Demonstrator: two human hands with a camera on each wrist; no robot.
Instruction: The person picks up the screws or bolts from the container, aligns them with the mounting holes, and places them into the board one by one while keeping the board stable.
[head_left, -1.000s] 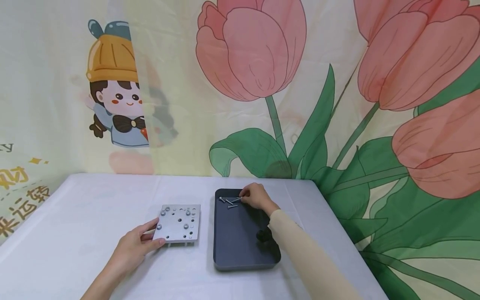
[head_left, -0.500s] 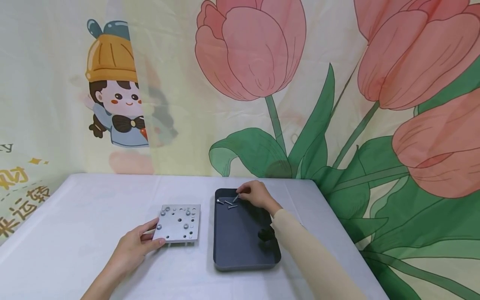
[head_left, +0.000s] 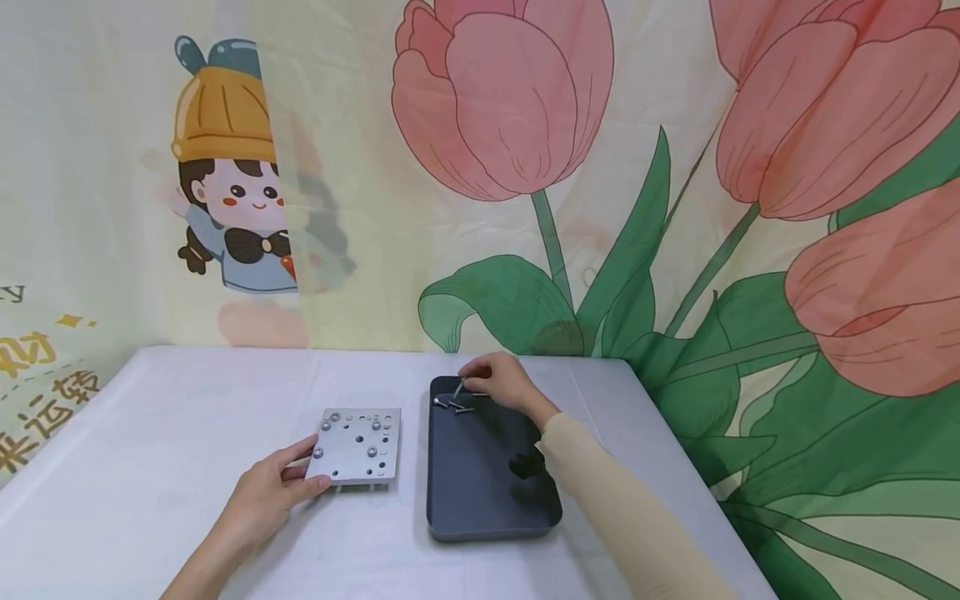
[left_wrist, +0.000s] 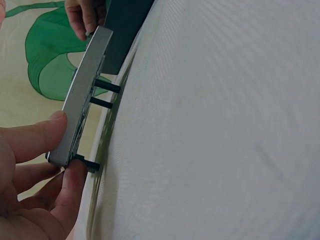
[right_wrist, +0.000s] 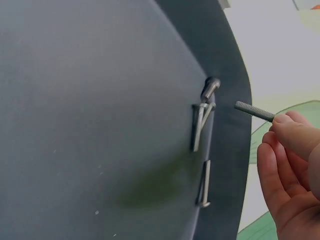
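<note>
My left hand [head_left: 262, 492] grips a square silver metal plate [head_left: 348, 458] at its near left corner, thumb on one face and fingers on the other. Several bolts have their heads on the plate's top face, and threaded shanks [left_wrist: 106, 85] stick out beneath it. Above the far end of the dark tray [head_left: 480, 492], my right hand [head_left: 506, 383] pinches a bolt [right_wrist: 254, 111] between thumb and fingers, its threaded end pointing away from the hand. The bolt's head is hidden by the fingertips. Several loose bolts [right_wrist: 206, 182] lie along the tray's far wall.
A white-covered table [head_left: 187, 400] bears the tray, which stands just right of the plate. Behind the table hangs a printed backdrop [head_left: 360, 275] with tulips and a cartoon figure. A black object [head_left: 527, 464] sits at the right sleeve, over the tray.
The right hand has moved left and a little up along the tray's far end, lifting a bolt from among the others, some of which shifted. The left hand and plate stay in place.
</note>
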